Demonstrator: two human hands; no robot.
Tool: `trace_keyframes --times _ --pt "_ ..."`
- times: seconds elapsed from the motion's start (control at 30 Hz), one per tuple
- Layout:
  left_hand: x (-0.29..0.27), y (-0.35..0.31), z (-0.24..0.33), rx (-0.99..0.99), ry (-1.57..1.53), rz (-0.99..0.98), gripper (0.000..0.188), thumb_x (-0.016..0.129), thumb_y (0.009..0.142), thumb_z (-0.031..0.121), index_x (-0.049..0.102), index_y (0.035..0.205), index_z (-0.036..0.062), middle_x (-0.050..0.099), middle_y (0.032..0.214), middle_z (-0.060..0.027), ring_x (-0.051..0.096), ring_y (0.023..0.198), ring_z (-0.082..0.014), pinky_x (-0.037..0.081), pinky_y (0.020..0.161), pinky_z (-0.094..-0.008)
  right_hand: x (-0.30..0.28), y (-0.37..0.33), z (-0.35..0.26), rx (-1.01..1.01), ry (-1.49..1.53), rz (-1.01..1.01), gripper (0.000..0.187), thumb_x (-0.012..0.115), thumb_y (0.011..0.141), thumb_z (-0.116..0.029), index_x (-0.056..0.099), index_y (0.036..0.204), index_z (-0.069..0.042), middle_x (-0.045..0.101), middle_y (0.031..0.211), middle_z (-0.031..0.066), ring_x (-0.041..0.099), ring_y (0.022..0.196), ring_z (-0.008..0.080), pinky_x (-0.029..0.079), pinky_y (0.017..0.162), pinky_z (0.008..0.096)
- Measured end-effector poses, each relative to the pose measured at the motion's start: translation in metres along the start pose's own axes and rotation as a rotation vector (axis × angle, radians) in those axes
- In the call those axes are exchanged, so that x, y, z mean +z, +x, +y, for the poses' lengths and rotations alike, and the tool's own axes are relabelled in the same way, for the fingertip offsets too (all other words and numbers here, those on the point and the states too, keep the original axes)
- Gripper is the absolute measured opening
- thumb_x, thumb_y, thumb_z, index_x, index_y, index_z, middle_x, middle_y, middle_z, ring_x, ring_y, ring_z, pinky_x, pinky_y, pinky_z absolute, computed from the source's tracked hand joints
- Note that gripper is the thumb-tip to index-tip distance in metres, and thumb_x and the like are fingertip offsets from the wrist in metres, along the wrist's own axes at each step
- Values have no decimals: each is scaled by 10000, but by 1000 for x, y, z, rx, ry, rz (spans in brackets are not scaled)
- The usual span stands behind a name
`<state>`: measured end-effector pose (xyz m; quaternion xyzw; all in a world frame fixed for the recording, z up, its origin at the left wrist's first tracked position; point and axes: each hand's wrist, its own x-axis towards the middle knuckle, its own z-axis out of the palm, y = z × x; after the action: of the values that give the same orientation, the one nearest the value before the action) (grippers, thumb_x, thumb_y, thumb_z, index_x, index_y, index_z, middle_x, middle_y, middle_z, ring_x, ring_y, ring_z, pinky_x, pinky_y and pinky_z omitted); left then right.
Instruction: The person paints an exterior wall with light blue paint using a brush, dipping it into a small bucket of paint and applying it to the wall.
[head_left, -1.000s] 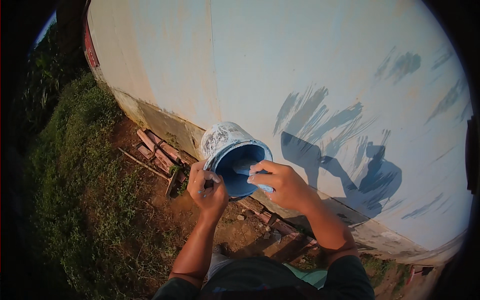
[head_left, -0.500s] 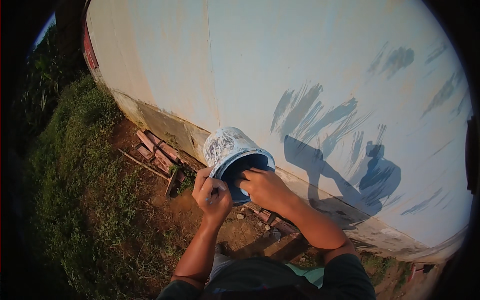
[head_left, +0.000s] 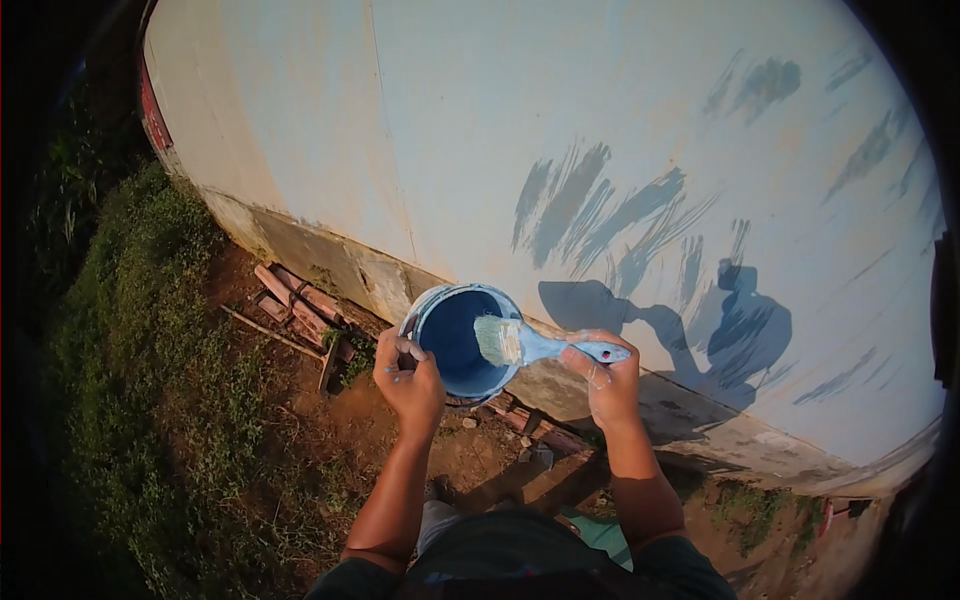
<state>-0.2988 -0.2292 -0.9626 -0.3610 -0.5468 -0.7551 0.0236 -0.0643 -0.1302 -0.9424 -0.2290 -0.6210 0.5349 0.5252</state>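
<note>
My left hand (head_left: 410, 382) is closed on the left rim of a paint-smeared bucket (head_left: 452, 379), blue inside, its mouth turned up toward me. My right hand (head_left: 607, 378) grips the handle of a paintbrush (head_left: 540, 345), which is coated in light blue paint. The brush lies level, its pale bristles over the right part of the bucket's mouth. Blue paint specks mark the fingers of both hands. Ahead stands a pale wall (head_left: 450, 130) with grey-blue brush strokes (head_left: 600, 215) on its right half.
Reddish timber pieces (head_left: 305, 300) lie at the wall's foot on the left, with a thin stick beside them. Green weeds (head_left: 150, 400) cover the ground at left. Bare brown soil and small stones are below the bucket. My shadow falls on the wall.
My right hand has come out of the bucket with the paintbrush and moved right. The bucket has tipped from lying sideways to mouth up, and sits slightly lower.
</note>
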Motion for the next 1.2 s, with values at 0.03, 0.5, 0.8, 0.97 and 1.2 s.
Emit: trace_keyframes --times 0.03,0.5,0.8,0.97,1.2 --pt "3 -1 -1 -43 -4 -5 208 544 783 -138 447 769 45 533 952 -20 378 723 -49 296 619 -218 -3 -4 4 125 206 80 188 807 872 -9 694 1017 27 745 1019 93 702 845 151 588 767 300" --pt "26 -31 -20 -216 -76 -148 246 541 751 -149 418 752 65 464 894 30 321 679 -23 266 601 -212 -57 -62 81 670 956 269 170 645 1006 -120 633 1092 27 713 1039 149 728 1018 275 638 879 321" --pt "41 -34 -46 -343 -63 -236 256 529 748 -160 418 755 71 578 970 5 333 684 -20 281 606 -208 -87 -86 196 534 1141 772 364 626 1024 -170 541 1315 31 615 1274 229 663 1172 352 658 895 317" --pt "35 -35 -69 -349 46 -306 275 494 718 -176 400 762 79 442 830 19 375 728 -53 343 683 -222 -86 -72 281 441 934 1245 335 562 1066 -167 528 1354 2 587 1300 178 637 1200 284 613 987 344" --pt "15 -40 -137 -400 46 -349 325 492 695 -178 337 749 103 485 823 -34 349 724 -119 326 797 -275 -29 -6 306 315 829 1490 155 564 1054 -96 548 1166 9 609 1215 162 661 1159 273 595 1017 337"
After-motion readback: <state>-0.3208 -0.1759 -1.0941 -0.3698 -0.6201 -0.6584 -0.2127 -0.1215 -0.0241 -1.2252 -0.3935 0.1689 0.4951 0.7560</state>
